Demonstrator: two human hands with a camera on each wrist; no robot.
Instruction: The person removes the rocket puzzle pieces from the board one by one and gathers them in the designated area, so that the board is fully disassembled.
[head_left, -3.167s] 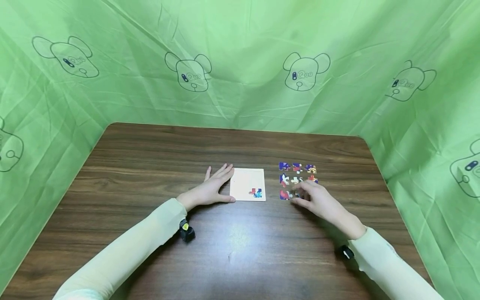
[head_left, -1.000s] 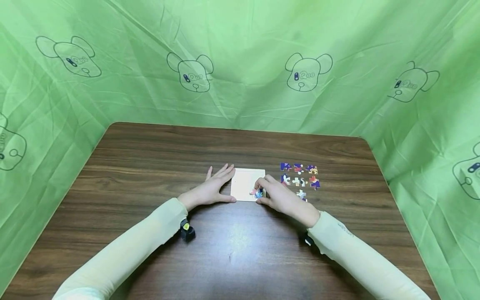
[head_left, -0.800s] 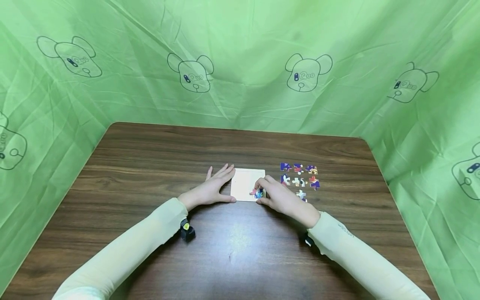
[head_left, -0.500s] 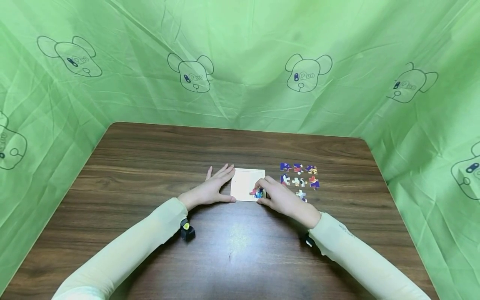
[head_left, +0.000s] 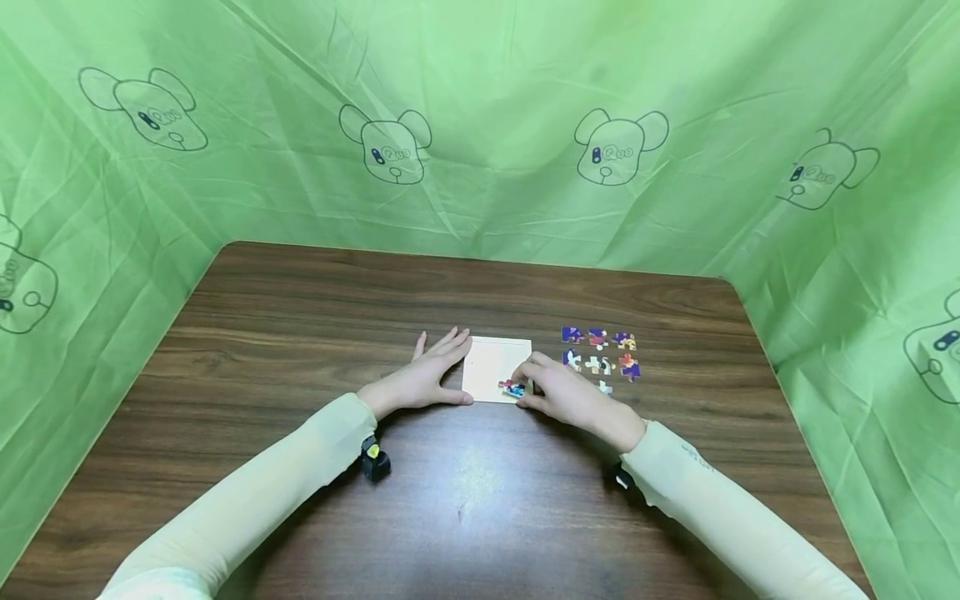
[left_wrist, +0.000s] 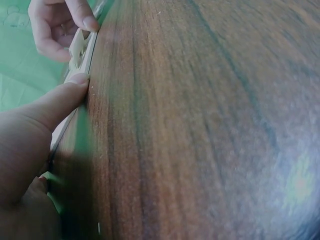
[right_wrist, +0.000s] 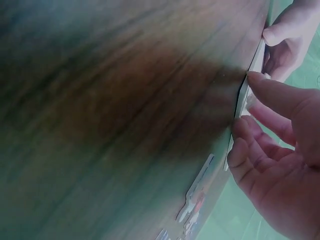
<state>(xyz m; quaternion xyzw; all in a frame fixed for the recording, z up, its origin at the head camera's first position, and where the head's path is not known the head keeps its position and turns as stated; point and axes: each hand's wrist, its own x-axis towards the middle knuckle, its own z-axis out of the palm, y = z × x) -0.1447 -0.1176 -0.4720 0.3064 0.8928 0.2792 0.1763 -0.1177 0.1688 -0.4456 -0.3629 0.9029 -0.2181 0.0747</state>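
Note:
A pale square puzzle board (head_left: 487, 367) lies mid-table in the head view. My left hand (head_left: 420, 379) rests against its left side, fingers spread and straight, the thumb at the near left corner. At the lower right corner, my right hand (head_left: 558, 392) pinches a puzzle piece between thumb and fingers; the hand hides part of it. Red and blue puzzle pieces (head_left: 512, 388) show beside those fingertips, now tilted. The left wrist view has a pale piece edge (left_wrist: 77, 47) raised above the board by the right fingers.
Several loose puzzle pieces (head_left: 597, 338) lie in rows right of the board. One of them (head_left: 605, 387) is partly behind the right hand. The brown wooden table (head_left: 337, 308) is bordered by a green curtain (head_left: 495, 125) with mouse-like drawings.
My right hand has moved left from the loose pieces to the board's lower right corner, and the red corner piece left the group. Lately the pieces there tilted up. My left hand stayed.

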